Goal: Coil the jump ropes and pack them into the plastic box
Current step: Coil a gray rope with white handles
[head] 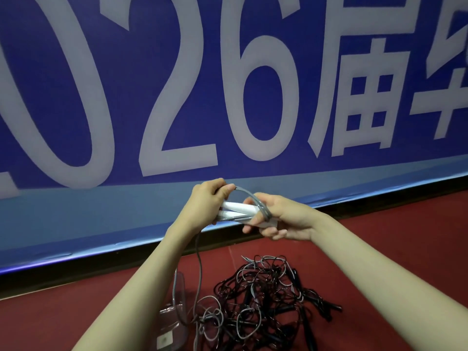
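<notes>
Left hand [206,198] and right hand [281,219] both grip the white handles [238,210], its grey rope [249,196] looping over. On the floor [379,262], tangled ropes [266,300]; the plastic box [174,323] is half hidden behind the left forearm.

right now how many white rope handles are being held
2: the white handles lie side by side between the left hand and right hand. Others may be buried in the floor tangle.

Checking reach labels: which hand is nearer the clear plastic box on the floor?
Left. The left hand is up almost straight above the plastic box; the right hand is just as high but further to the right, over the rope pile.
</notes>
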The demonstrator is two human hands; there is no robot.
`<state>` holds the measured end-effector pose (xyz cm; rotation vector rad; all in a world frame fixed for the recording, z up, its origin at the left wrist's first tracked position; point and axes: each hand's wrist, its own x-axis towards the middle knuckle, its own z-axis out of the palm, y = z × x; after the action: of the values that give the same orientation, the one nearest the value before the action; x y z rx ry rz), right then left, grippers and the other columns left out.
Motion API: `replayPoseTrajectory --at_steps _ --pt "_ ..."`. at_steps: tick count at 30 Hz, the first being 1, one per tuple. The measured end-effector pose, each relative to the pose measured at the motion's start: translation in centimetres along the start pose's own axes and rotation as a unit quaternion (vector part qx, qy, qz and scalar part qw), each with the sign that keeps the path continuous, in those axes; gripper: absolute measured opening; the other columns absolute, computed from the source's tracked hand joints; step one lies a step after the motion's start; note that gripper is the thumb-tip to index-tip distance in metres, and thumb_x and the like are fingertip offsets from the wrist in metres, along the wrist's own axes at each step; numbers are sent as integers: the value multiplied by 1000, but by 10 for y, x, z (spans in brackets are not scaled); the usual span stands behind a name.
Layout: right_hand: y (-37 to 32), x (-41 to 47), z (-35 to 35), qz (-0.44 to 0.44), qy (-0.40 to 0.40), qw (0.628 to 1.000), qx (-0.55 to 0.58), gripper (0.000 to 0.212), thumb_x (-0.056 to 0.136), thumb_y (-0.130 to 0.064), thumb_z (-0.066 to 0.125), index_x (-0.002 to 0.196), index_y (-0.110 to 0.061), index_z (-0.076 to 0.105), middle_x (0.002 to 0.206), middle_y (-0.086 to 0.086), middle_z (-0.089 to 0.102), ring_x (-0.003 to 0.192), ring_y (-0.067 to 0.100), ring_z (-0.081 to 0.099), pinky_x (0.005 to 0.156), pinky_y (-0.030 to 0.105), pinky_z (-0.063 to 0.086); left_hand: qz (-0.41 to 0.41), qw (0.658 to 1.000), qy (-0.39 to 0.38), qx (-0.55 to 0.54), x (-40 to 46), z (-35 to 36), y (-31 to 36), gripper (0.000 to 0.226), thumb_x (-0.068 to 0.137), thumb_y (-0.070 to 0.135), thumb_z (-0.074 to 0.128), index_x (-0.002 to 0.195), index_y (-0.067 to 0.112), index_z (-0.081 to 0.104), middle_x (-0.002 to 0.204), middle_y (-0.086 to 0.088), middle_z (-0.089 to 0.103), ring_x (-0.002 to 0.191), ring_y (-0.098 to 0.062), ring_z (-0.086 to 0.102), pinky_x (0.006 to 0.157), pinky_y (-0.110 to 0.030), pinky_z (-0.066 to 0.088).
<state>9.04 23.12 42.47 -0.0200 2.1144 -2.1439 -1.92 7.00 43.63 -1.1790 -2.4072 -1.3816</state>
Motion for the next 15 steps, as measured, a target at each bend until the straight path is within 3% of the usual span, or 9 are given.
replayPoseTrajectory --at_steps 4,8,10,12,15 --pt "0 3 0 -53 48 993 97 16 96 -5 46 104 -14 56 84 7 64 48 13 48 41 18 40 -8 999 53 6 1 -2 1 36 99 27 52 69 8 51 56 -6 44 38 -11 41 35 -24 40" --pt "-2 -1 -2 -128 8 971 202 35 76 -4 52 110 -7 60 101 15 66 71 32 67 66 29 56 -29 994 104 -17 1 -8 -2 39 99 27 50 69 4 48 55 -6 41 36 -12 38 35 -24 39" --pt "-2 -2 2 -148 16 980 132 36 77 -2 57 112 -7 56 102 15 67 77 33 68 70 30 56 -30 993 117 -14 1 -9 -1 39 99 27 50 66 8 46 55 -6 41 38 -12 38 34 -23 38" --pt "-1 0 7 -156 83 984 2 30 86 -12 70 111 -10 53 97 14 68 70 28 68 63 28 54 -28 992 127 -2 1 -8 2 40 99 28 50 65 9 45 55 -6 41 42 -15 40 34 -22 38" --pt "0 4 14 -167 199 957 -126 19 97 -29 58 92 -14 48 61 6 59 42 14 51 41 23 39 -22 990 138 7 0 -7 4 39 100 28 49 66 9 46 55 -7 42 45 -19 41 34 -22 38"
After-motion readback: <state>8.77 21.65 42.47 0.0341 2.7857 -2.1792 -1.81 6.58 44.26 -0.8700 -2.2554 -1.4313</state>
